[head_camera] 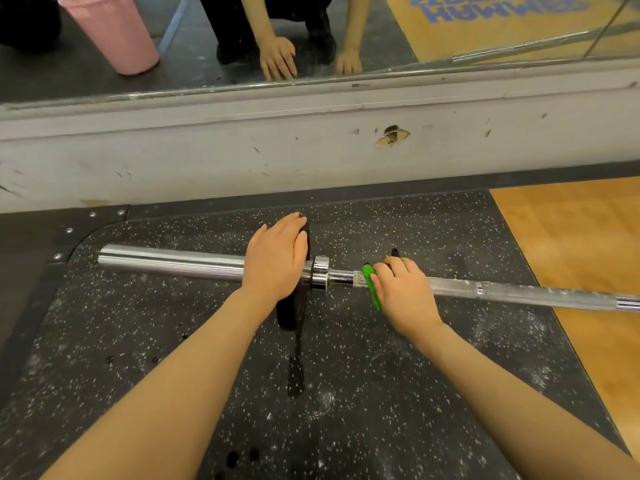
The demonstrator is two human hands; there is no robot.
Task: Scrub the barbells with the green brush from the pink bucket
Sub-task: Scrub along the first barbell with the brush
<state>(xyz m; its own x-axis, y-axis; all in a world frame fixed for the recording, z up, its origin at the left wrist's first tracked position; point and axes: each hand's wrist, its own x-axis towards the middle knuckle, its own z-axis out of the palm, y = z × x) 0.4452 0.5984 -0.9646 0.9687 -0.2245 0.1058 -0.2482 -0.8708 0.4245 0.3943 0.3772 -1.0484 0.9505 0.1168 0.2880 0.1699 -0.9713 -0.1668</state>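
Barbell (pixel 519 292): chrome, lying across the black speckled floor mat (pixel 173 341), running L to R; knurled shaft on R side, smooth sleeve (pixel 166 259) on L, collar between.

Weight plate (pixel 292 313): black, thin, on the sleeve just against the collar, standing on edge on the mat.

Left hand (pixel 275 259): laid flat on top of the sleeve and plate, fingers straight and together, tips pointing toward the wall; presses, no curl round anything.

Right hand (pixel 401 289): on the shaft just R of the collar, fingers curled and clamped on the brush.

Brush (pixel 371 284): green, mostly hidden under the right hand, only its L edge shows; set against the knurled start of the shaft, crosswise to the bar.

Wall base (pixel 311 147): grey-white, scuffed, one chipped hole.

Mirror (pixel 346 36): above the wall base; shows reflected hands, dark trousers and shoes.

Bucket (pixel 110 32): pink, seen in the mirror only, top L, standing on dark floor, well apart from the reflected hands.

Wood floor (pixel 571 237): orange-tan, R of the mat; bar's R part lies over it.
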